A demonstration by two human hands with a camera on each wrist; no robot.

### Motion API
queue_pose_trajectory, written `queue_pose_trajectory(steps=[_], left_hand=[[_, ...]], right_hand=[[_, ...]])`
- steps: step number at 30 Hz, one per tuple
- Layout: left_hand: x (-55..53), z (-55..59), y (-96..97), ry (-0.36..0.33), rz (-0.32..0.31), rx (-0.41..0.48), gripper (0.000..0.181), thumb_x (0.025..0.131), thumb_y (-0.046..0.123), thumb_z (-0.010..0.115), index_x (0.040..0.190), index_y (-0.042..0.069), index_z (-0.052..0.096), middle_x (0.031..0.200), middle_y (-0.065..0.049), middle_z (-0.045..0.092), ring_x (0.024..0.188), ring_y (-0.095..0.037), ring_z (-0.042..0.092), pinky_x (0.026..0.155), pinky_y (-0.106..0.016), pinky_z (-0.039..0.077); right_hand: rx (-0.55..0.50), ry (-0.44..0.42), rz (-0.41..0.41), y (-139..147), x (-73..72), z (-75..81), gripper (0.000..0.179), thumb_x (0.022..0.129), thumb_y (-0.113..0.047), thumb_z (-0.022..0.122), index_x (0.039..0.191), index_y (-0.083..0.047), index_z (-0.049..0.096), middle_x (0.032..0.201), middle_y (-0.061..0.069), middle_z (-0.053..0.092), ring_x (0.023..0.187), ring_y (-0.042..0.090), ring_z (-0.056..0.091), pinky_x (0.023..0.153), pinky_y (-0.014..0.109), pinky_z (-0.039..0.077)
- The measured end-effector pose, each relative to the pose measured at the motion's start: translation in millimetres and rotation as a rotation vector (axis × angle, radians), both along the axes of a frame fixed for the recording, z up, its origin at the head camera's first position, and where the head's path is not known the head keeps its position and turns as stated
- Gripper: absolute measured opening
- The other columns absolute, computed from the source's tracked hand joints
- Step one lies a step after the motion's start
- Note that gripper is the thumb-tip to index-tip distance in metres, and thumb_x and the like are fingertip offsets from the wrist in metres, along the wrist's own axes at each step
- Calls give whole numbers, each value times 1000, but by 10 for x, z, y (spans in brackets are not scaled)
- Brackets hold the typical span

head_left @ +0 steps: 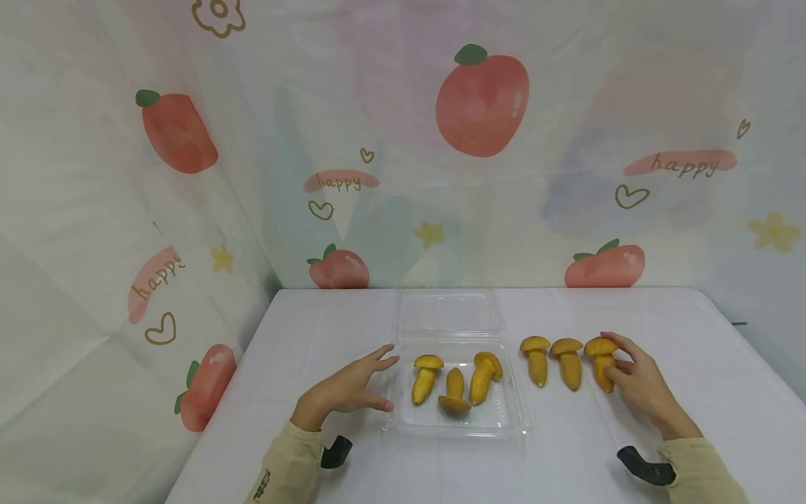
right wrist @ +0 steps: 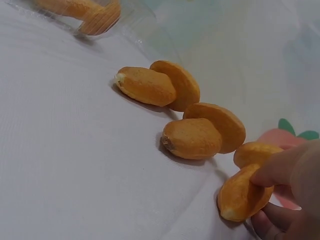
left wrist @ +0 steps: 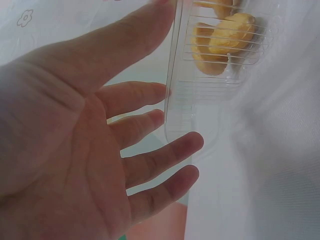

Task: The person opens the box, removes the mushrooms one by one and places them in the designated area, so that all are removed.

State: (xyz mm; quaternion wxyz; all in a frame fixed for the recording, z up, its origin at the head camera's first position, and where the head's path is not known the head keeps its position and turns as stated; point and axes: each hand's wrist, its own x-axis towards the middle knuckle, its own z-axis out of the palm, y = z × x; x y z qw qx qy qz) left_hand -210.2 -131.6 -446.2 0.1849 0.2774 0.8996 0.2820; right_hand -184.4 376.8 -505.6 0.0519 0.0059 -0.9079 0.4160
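A clear plastic container (head_left: 494, 420) holds three yellow mushrooms: a left one (head_left: 425, 381), a middle one (head_left: 455, 401) with its cap toward me, and a right one (head_left: 481, 381). My left hand (head_left: 345, 386) is spread at the container's left side, fingers extended and fingertips right at the rim in the left wrist view. On the table to the right, three more mushrooms lie in a row. My right hand (head_left: 645, 383) pinches the rightmost mushroom (right wrist: 242, 195), thumb on the stem and fingers on its far side. Beside it lie a middle mushroom (right wrist: 195, 137) and a left mushroom (right wrist: 147, 86).
The container's hinged lid (head_left: 448, 313) lies folded back toward the wall. A white cloth covers the table (head_left: 567, 448). Behind it hangs a printed curtain (head_left: 403, 231) with fruit and "happy" lettering. Dark curved pieces (head_left: 648, 467) stick out at both wrists.
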Motion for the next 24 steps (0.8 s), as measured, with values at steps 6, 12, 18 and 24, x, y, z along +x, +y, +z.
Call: queue_pose_trajectory(steps=[6,12,18,24], left_hand=[[-7,5,6,-3,1,1,87,85,26,83,156,8,38,170,-10,20,155,-37,27,121,-60,30],[-3,3,7,-6,8,-2,87,85,26,83,157,9,38,170,-9,20,155,-36,27,121,-60,30],[-6,0,10,5,8,-5,86,84,25,83,156,9,39,170,-10,21,154,-37,28,121,-60,31],[-6,-5,11,6,7,-10,86,85,25,83,156,9,39,170,-11,22,154,-37,28,121,-60,31]], right_hand=[[4,2,7,7,2,-16,63,93,10,53,152,6,31,148,41,32,116,61,54,66,10,51],[13,-26,15,15,-10,-21,65,95,9,51,155,6,27,152,42,31,121,65,48,68,5,47],[47,-68,3,17,-25,-11,65,96,6,50,157,3,25,150,43,32,124,63,46,68,5,45],[67,-117,-19,19,-31,2,65,98,2,49,158,1,25,149,42,32,124,60,45,68,9,47]])
